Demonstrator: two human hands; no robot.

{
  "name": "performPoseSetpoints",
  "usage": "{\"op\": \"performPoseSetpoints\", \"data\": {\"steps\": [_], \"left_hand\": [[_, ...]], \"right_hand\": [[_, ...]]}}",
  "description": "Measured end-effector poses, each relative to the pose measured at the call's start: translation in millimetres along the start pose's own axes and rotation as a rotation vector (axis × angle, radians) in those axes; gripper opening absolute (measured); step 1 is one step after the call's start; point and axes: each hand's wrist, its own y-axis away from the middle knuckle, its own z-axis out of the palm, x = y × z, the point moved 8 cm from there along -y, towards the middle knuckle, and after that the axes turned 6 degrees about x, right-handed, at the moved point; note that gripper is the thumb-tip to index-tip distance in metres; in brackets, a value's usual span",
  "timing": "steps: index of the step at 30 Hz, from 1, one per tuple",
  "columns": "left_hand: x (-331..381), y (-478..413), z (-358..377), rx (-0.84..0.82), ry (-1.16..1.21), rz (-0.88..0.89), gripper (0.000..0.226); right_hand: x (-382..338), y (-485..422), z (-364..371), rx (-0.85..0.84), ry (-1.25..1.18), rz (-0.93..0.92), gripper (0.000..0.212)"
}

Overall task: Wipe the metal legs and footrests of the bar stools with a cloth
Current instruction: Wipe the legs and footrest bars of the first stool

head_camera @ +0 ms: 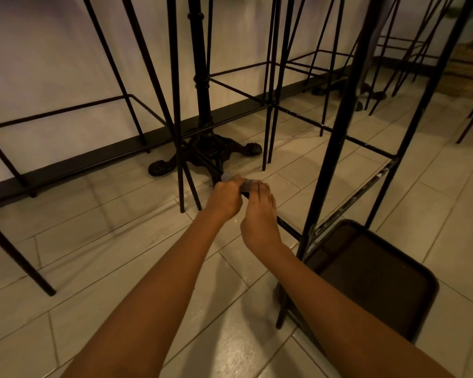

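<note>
right now both your arms reach forward and down, hands meeting low near the floor

- left hand (226, 198): fingers curled tight, gripping the cloth (225, 177); a pale grey fold pokes out past the knuckles
- right hand (260, 214): just beside the left, nearly touching it; fingers reach forward and bend down over another pale bit of the same cloth. thumb side is hidden, so how firm that hold is you cannot fully tell, but the fingertips are curled onto it
- cloth sits wrapped on the footrest rail (287, 228), the thin black bar running low and diagonal from near the table base to the thick stool leg (330, 148) on your right; a short dark stretch of rail shows between your two hands
- that stool leg and the side rail (372, 184) joined to it carry pale scuffs and specks

surroundings:
- ornate black table pedestal (202, 105) with clawed feet, just beyond your hands
- more thin-legged black stool frames left and right, along the wall
- dark skirting board (93, 162) under a pale wall
- light floor tiles (120, 268)
- dark flat seat (372, 285) with rounded corners at lower right, near your right forearm
</note>
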Motion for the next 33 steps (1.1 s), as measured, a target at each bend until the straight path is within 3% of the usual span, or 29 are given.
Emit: {"op": "performPoseSetpoints", "data": {"steps": [5, 8, 14, 17, 19, 21, 23, 26, 29, 33], "left_hand": [[8, 11, 8, -0.092, -0.032, 0.074, 0.051], [2, 13, 3, -0.197, 0.145, 0.02, 0.073], [-1, 17, 2, -0.471, 0.303, -0.084, 0.098], [-10, 11, -1, -0.521, 0.369, -0.127, 0.107], [-15, 5, -10, -0.46, 0.391, -0.133, 0.1], [-21, -7, -25, -0.306, 0.268, -0.087, 0.081], [-25, -20, -34, -0.171, -0.068, 0.023, 0.068], [-20, -25, -23, -0.199, -0.421, 0.163, 0.069], [-20, -20, -11, -0.193, -0.547, 0.237, 0.07], [-33, -20, 3, -0.084, -0.589, 0.287, 0.075]], "right_hand": [[-3, -12, -10, 0.113, -0.149, -0.028, 0.055], [-12, -14, -1, 0.022, -0.212, -0.102, 0.043], [-9, -22, 19, -0.103, -0.179, -0.04, 0.067], [-4, -25, 21, -0.101, -0.085, -0.052, 0.057], [-1, -24, 20, -0.072, -0.056, -0.073, 0.052], [0, -22, 22, -0.065, 0.033, -0.102, 0.061], [-1, -22, 26, -0.084, 0.13, -0.125, 0.071], [-12, -25, 23, -0.059, 0.292, -0.179, 0.063], [-23, -26, 32, -0.068, 0.367, -0.232, 0.055], [-17, -29, 36, -0.115, 0.328, -0.243, 0.061]]}}
